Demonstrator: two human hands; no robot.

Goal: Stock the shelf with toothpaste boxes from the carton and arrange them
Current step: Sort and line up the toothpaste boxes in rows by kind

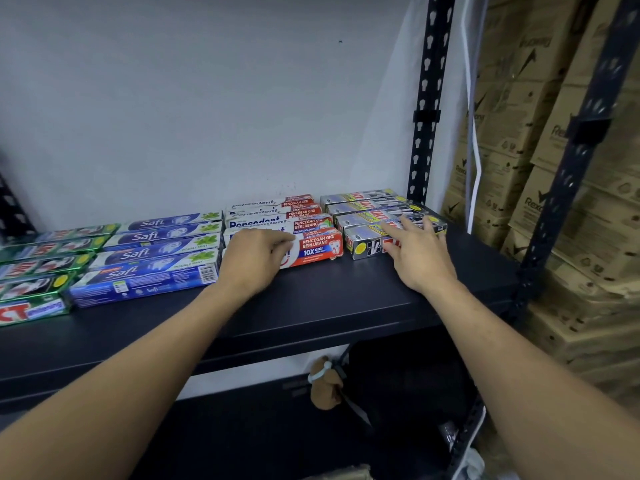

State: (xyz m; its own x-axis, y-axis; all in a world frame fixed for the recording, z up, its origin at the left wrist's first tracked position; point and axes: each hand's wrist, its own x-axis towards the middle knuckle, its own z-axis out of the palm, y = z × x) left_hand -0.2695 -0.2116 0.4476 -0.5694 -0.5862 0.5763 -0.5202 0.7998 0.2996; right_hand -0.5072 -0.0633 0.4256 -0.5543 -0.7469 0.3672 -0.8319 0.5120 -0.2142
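Both forearms reach up to shelf (pixel 346 306). Left hand (pixel 254 259): fingers (pixel 284 244) curled over left part of front red-white box (pixel 317 247), seemingly nudging it into line. Right hand (pixel 417 251): fingers (pixel 408 225) spread, laid flat on silver-black boxes (pixel 363 216) at shelf's right end. To left, blue boxes (pixel 156 251) and green boxes (pixel 41 268) lie in rows toward wall (pixel 207 98). Judgement: stocking mostly done, straightening of two right groups left. Carton not in view, so cannot tell if boxes remain.
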